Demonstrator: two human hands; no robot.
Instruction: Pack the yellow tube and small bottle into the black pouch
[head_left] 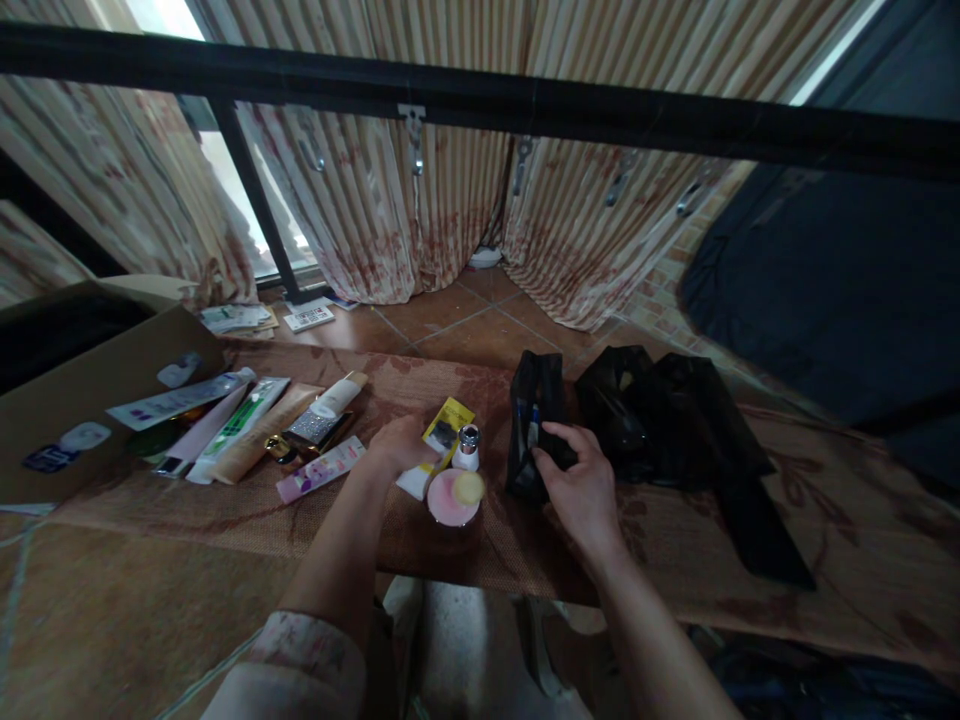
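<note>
- While the right hand [579, 475] pinches the black pouch [523, 462], holding steady should keep its mouth open.
- Left hand [396, 445] is beside the yellow packet [448, 424]; cannot tell its grip.

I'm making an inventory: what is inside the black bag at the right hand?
In the black bag, a slim item with blue and white parts shows near the right hand. The rest of its inside is too dark, or covered by the hand, to tell.
</note>
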